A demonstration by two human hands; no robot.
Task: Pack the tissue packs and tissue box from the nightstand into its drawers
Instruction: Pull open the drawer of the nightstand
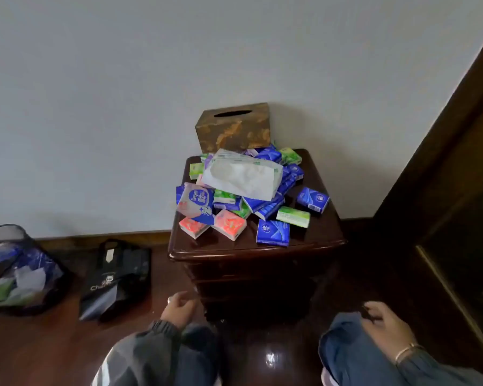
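Observation:
A dark wooden nightstand (313,240) stands against the wall with its drawers (251,277) closed. On its top lies a heap of several small tissue packs (272,232) in blue, green and pink. A large soft white tissue pack (241,174) rests on the heap. At the back stands a brown patterned tissue box (233,129). My left hand (179,306) hovers low beside the nightstand's left front corner, fingers loosely curled, holding nothing. My right hand (382,321) rests on my right knee with relaxed fingers.
A black shopping bag (117,277) sits on the dark wooden floor to the left. Further left is a black mesh bin (20,271) holding wrappers. A dark wooden bed frame or cabinet (452,190) rises on the right. My knees are in the foreground.

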